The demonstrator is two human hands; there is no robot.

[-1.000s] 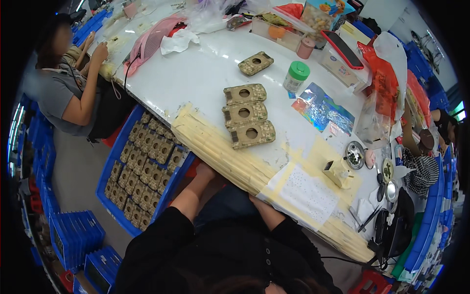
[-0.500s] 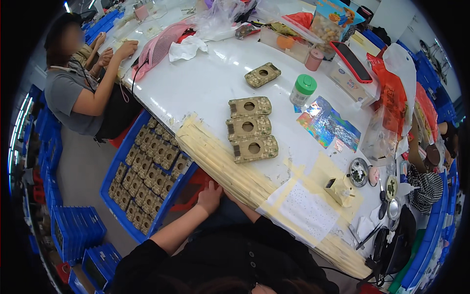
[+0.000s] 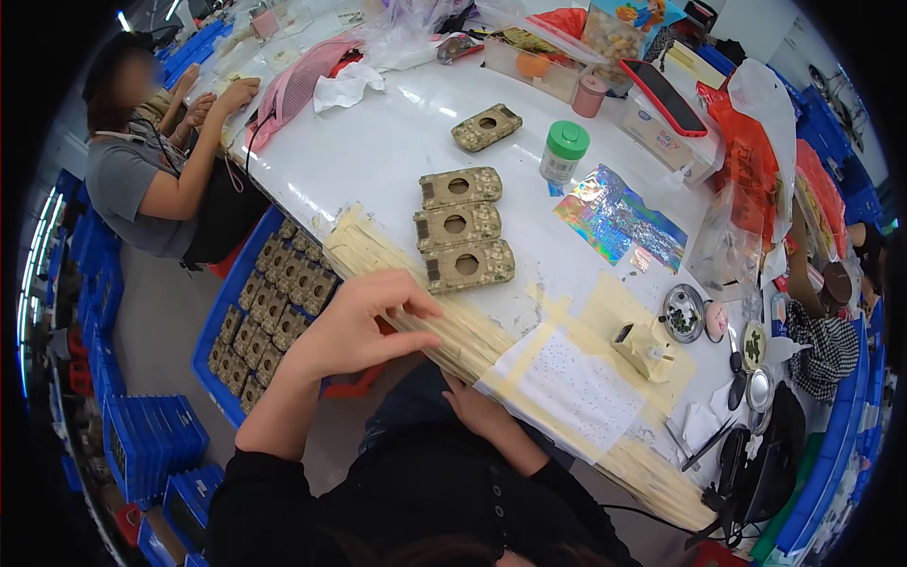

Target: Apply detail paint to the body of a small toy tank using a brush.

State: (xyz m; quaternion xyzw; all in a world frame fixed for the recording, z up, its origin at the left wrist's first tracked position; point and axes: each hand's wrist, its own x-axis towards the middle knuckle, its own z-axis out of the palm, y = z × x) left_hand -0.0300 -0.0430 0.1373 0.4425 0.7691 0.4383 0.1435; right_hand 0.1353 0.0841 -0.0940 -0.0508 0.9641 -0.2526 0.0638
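Note:
My left hand (image 3: 364, 321) is raised over the taped table edge, open and holding nothing, its fingers and thumb apart and pointing right. Just beyond its fingertips, three camouflage toy tank bodies (image 3: 454, 225), each with a round hole, lie in a row on the white table. A similar body (image 3: 487, 127) sits alone farther back. My right hand (image 3: 477, 408) is low in front of the table edge; its fingertips are partly hidden there, so its grip cannot be made out. Many more such bodies (image 3: 267, 316) fill a blue crate (image 3: 215, 389) left of the table, partly covered by my left forearm.
A green-lidded jar (image 3: 564, 151), a shiny holographic sheet (image 3: 619, 219) and a red-cased phone (image 3: 663, 97) are on the table. Nearer right are a dotted white sheet (image 3: 567, 387), a small tape-covered block (image 3: 644, 352), metal dishes (image 3: 682, 313) and tweezers (image 3: 709, 444). Another person (image 3: 156, 170) sits at left.
My left hand has risen from beside the crate to above the table edge, with its fingers spreading. My right hand shows more now, below the edge. The whole view has shifted slightly.

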